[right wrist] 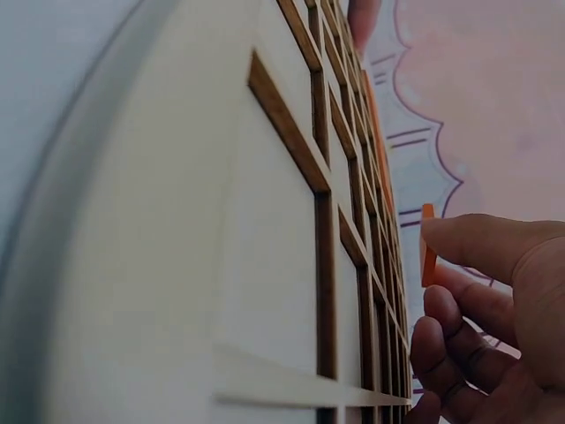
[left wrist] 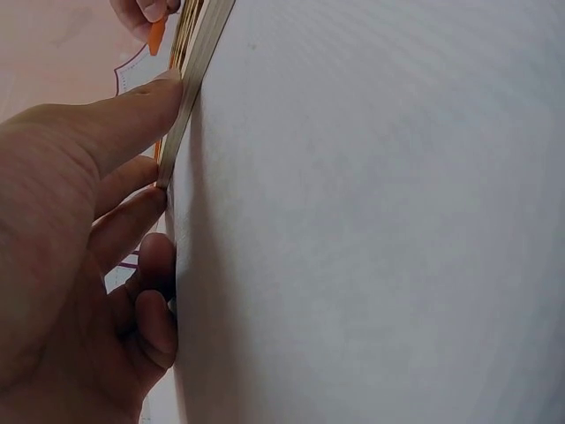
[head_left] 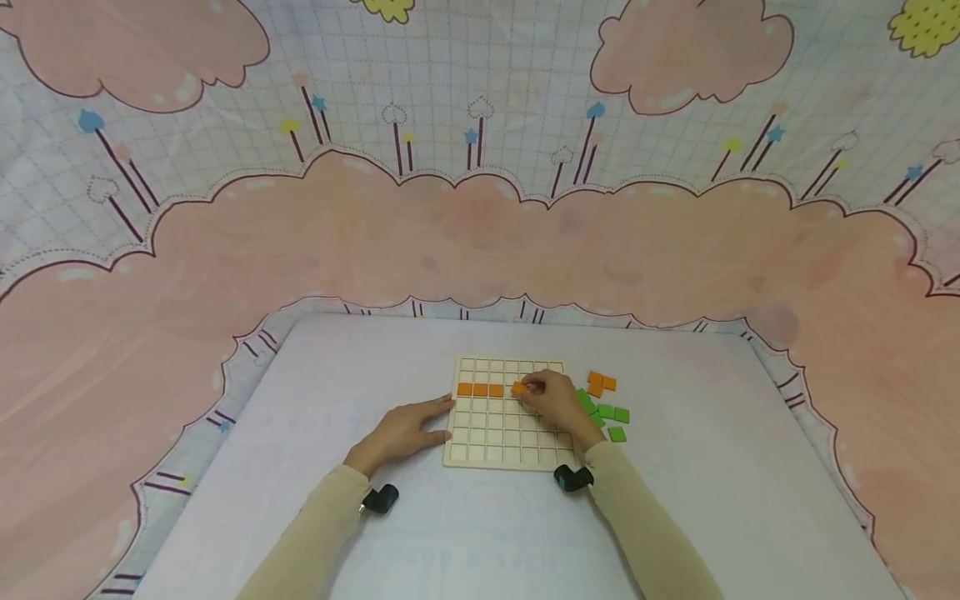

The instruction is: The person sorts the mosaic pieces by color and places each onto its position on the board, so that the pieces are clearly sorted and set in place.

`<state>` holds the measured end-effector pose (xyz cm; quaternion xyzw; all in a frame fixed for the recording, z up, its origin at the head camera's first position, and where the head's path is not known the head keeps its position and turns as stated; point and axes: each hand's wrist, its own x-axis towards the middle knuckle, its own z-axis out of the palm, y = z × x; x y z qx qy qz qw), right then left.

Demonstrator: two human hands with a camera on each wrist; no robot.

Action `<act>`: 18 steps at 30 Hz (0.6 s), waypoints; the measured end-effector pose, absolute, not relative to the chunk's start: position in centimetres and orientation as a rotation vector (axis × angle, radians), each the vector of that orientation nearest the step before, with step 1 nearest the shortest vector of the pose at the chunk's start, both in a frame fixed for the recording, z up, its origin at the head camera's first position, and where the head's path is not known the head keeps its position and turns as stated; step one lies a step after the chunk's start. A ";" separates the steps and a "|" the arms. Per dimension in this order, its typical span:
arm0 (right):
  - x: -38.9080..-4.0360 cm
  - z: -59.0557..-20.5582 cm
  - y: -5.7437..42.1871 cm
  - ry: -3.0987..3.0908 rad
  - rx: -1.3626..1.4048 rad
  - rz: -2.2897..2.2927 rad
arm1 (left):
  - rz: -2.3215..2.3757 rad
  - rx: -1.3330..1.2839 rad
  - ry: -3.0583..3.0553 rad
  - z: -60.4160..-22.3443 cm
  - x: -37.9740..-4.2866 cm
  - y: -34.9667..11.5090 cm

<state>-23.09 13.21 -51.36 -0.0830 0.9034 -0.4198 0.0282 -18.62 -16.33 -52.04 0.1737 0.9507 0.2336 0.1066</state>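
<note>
Sleeves flank roomy tabletop, parted left fingers touching the board's edge, right fingers pinching an orange tile above it.

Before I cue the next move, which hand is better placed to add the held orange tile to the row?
Probably the right hand: it pinches the orange tile above the board, near the orange row's right end. The left hand touches the board's left edge and holds no tile.
</note>
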 end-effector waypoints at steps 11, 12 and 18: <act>-23.4 -51.3 12.9 2.784 -0.291 -1.215 | 0.684 0.519 2.802 -51.8 -18.5 -16.3; -23.4 -51.3 12.9 2.787 -0.297 -1.207 | 0.683 0.520 2.802 -51.8 -18.5 -16.3; -23.4 -51.3 12.8 2.809 -0.340 -1.191 | 0.680 0.517 2.802 -51.9 -18.5 -16.3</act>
